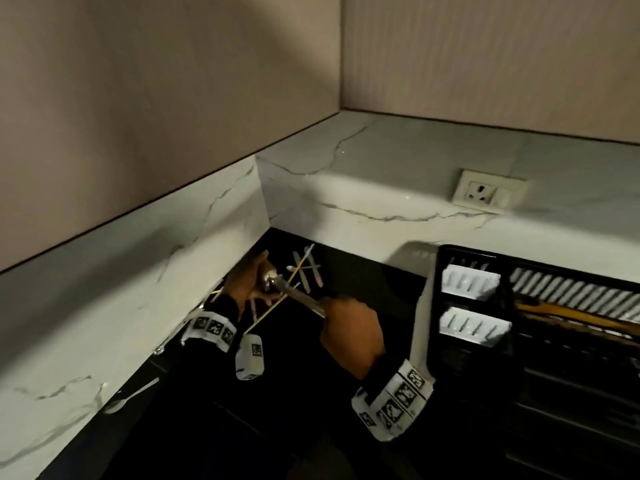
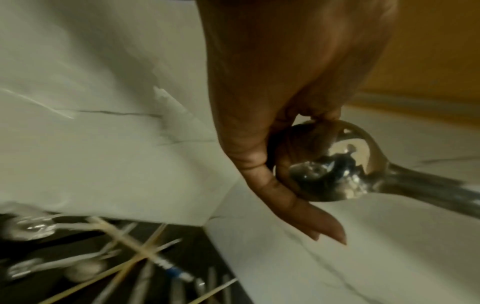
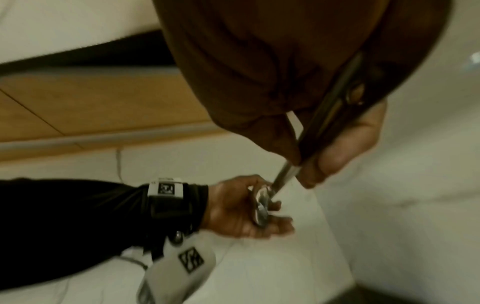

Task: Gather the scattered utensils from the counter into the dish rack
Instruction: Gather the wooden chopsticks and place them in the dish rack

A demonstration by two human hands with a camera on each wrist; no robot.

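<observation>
A shiny metal spoon (image 1: pixel 294 292) hangs above the black counter (image 1: pixel 311 427), held at both ends. My left hand (image 1: pixel 259 282) pinches its bowl (image 2: pixel 330 170), with thumb and fingers curled round the rim. My right hand (image 1: pixel 346 320) grips the handle (image 3: pixel 330 111) in a fist, and the left hand (image 3: pixel 241 214) shows beyond it in the right wrist view. Below, in the counter's corner, lie several scattered utensils (image 1: pixel 308 271) and thin wooden sticks (image 2: pixel 135 257). The black dish rack (image 1: pixel 440 306) stands to the right of my right hand.
A white spoon (image 1: pixel 135 396) lies on the counter by the left marble wall. The rack holds two white cutlery cups (image 1: pixel 467 282) and a wooden utensil (image 1: pixel 571 317). A wall socket (image 1: pixel 488 192) sits above the rack.
</observation>
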